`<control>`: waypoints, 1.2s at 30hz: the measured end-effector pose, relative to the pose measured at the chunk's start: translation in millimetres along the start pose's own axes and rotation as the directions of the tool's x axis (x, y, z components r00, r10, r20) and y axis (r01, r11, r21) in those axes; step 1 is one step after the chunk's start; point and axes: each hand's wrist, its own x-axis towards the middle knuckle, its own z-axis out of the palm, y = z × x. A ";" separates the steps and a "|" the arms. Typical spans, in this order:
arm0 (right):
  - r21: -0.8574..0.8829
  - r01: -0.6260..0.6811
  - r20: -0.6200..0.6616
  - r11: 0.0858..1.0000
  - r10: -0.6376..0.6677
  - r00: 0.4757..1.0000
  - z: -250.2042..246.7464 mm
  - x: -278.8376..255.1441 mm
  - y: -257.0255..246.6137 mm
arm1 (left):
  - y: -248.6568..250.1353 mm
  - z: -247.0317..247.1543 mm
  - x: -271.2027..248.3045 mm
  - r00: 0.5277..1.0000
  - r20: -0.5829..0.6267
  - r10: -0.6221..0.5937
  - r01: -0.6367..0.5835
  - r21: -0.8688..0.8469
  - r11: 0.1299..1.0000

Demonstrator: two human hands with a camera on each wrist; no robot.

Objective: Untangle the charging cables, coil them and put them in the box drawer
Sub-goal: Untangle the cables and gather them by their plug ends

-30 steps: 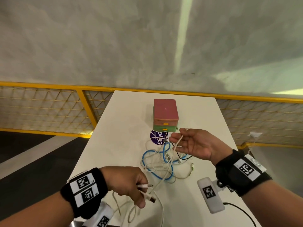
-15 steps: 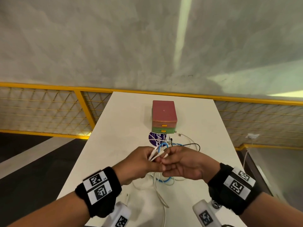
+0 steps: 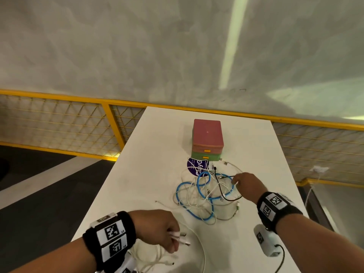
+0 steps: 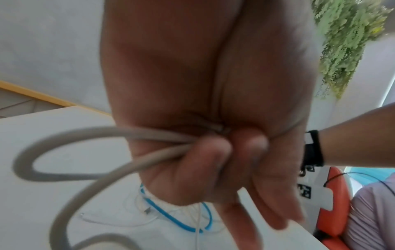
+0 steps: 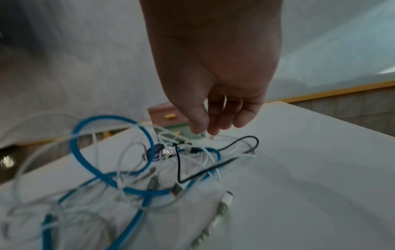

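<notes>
A tangle (image 3: 204,194) of blue, white and black charging cables lies mid-table. Behind it stands the box (image 3: 207,134), pink above and green below, both orange-handled drawers closed. My left hand (image 3: 173,241) is near the table's front edge, fist curled round white cable (image 4: 89,135) with two plugs (image 3: 182,238) sticking out; loops trail below it. My right hand (image 3: 235,181) reaches down into the right side of the tangle, thumb and forefinger (image 5: 205,131) pinching a thin white cable end beside the black cable (image 5: 235,143). The blue cable (image 5: 85,152) arches up.
A purple round sticker (image 3: 194,166) lies between box and tangle. The white table (image 3: 149,174) is narrow, with a drop on the left and right. A yellow mesh railing (image 3: 110,123) runs behind. A seated person (image 4: 374,211) shows in the left wrist view.
The hands, joined over the tangle half a second ago, have parted. My left drew back toward me with white cable ends; my right went forward and right into the pile.
</notes>
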 end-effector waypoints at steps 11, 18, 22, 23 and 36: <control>-0.256 0.135 0.190 0.957 -0.087 0.978 45.8 24.4 -14.7 | 20.4 -26.7 1.0 0.903 -0.412 0.120 -0.310 -0.434 0.846; -0.403 0.064 0.030 0.913 -0.056 0.998 43.7 7.2 -17.0 | 16.5 -47.7 0.8 0.795 -0.607 0.025 -0.417 -0.515 0.749; -0.013 0.113 -0.010 0.994 -0.113 0.994 -1.7 7.5 -23.4 | 22.3 -58.4 3.4 0.743 -0.669 0.036 -0.492 -0.508 0.707; 0.063 0.132 -0.047 0.989 -0.129 0.991 -15.4 6.5 -26.3 | 24.7 -61.1 4.5 0.733 -0.679 0.040 -0.513 -0.512 0.689; 0.429 0.220 -0.305 0.876 -0.089 0.948 -131.6 -28.5 -78.8 | 67.4 -96.4 -1.6 0.588 -0.806 0.071 -0.605 -0.380 0.699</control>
